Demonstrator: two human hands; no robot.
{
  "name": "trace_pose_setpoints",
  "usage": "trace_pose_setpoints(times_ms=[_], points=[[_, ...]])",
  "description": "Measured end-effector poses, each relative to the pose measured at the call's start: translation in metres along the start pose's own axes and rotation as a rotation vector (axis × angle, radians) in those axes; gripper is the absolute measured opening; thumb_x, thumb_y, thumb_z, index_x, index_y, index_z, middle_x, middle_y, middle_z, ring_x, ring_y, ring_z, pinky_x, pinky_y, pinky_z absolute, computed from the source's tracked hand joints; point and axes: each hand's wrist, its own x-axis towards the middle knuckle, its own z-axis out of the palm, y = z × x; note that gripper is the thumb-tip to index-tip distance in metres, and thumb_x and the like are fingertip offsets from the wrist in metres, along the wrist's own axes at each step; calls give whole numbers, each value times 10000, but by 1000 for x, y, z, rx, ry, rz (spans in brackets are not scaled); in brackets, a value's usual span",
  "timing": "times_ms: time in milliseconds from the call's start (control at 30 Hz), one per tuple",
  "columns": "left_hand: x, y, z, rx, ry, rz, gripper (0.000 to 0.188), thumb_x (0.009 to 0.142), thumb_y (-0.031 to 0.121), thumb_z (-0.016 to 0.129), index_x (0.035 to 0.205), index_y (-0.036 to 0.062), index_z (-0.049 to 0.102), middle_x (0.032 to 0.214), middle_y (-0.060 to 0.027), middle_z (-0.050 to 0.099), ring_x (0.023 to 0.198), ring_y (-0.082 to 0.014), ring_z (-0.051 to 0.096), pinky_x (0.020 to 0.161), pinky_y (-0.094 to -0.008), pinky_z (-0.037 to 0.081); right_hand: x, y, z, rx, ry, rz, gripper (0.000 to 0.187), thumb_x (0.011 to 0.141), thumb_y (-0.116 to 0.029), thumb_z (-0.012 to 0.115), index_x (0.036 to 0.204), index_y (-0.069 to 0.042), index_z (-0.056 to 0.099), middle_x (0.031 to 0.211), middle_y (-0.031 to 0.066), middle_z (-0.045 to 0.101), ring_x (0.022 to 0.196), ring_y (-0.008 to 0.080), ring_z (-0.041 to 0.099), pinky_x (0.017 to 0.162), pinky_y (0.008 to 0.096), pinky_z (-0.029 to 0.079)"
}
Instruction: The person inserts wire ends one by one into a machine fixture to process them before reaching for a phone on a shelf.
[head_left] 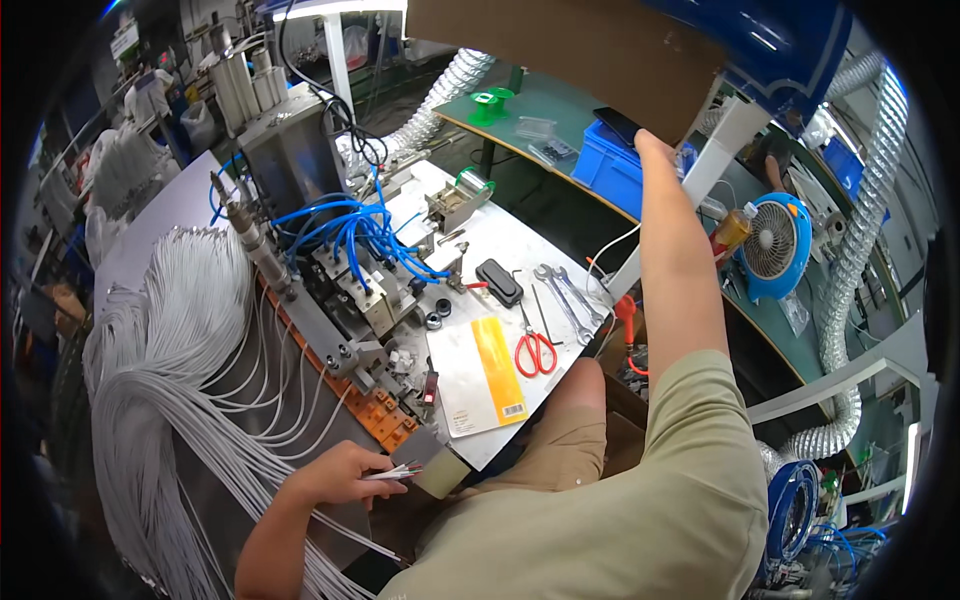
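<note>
My left hand [345, 474] is closed around a small bunch of white cables [392, 473] with coloured wire ends showing, low at the front edge of the bench. A thick bundle of white cables [165, 385] spreads over the left side. My right arm stretches far out to the right, and my right hand [653, 147] grips the near end of a flat black phone [617, 125] over a blue bin [607, 172]. Its fingertips are partly hidden. Between my hands stands a metal bench machine [340, 270] with blue air tubes and an orange strip [385, 418] along its front.
On the white bench lie red-handled scissors [535, 353], wrenches [570, 300], a black case [499, 283] and a white-and-yellow booklet [478, 380]. A blue fan [775, 245] stands at the right, near a white post. Cardboard [570, 50] hangs overhead.
</note>
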Motion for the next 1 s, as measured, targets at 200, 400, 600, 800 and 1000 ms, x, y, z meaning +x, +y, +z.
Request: trace_pose_setpoints(times_ms=[200,400,600,800,1000], points=[[-1,4,-2,-13,19,-2,180,899,193,722,913,15,701,724,-50,687,575,-126,680,538,-245,496,-33,10,-7,-216,-70,-196,302,904,-184,582,1129,-12,690,1212,187,668,1128,362,641,939,430,528],[-2,4,0,-19,26,6,163,896,168,721,938,11,708,743,-54,694,574,-120,673,537,-238,501,-54,14,-18,-256,-54,-159,260,945,-150,526,1097,-39,705,1189,181,678,1109,348,655,908,442,546],[0,2,1,-51,23,-1,152,893,139,714,979,14,719,759,-58,700,574,-108,665,541,-235,504,-44,32,-7,-251,-14,-127,248,954,-218,572,1115,-75,696,1162,177,685,1110,369,644,903,466,533],[-1,1,0,-41,25,2,148,889,125,711,991,18,725,768,-61,704,581,-106,666,550,-231,506,-55,35,-10,-231,36,-174,249,956,-262,579,1066,-87,717,1122,164,697,1042,349,676,871,449,551],[-1,2,1,-60,31,-9,149,884,116,711,993,16,729,779,-63,709,582,-107,667,556,-229,511,-49,43,-7,-227,40,-196,269,943,-316,609,1081,-112,717,1106,160,704,1046,341,672,872,445,541]])
